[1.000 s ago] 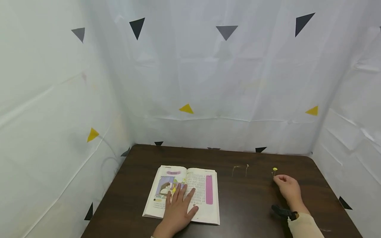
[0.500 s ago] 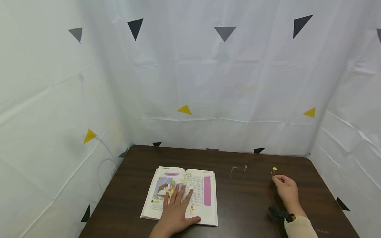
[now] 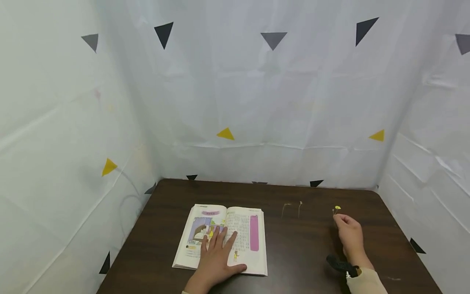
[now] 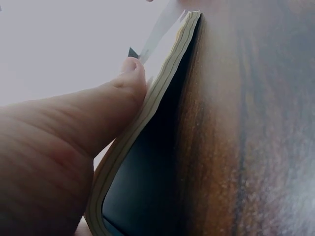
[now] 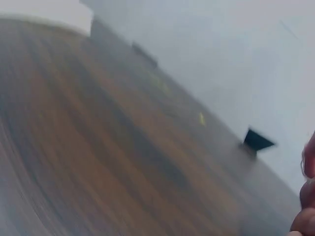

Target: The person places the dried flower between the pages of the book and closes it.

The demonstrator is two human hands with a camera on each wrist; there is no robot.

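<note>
An open book (image 3: 242, 241) with a coloured picture on its left page and print on its right lies on the dark table. My left hand (image 3: 213, 263) rests flat across both pages, fingers spread. In the left wrist view, the thumb (image 4: 118, 98) lies at the edge of the book's pages (image 4: 160, 91). Over at the right, my right hand (image 3: 350, 237) pinches a small yellow flower (image 3: 337, 208) by its thin stem, between thumb and forefinger. Only a few fingers (image 5: 307, 196) show at the edge of the right wrist view.
Two thin dried sprigs, a bent one (image 3: 283, 208) and a straighter one (image 3: 299, 208), lie between the book and my right hand. A white sheet (image 3: 257, 106) with triangles surrounds the table (image 3: 293, 249). A black strap device (image 3: 341, 264) is on my right wrist.
My left thumb has spread outward and down, uncovering a small figure on the right page. My right hand keeps its pinch on the flower. The head view has shifted slightly.
</note>
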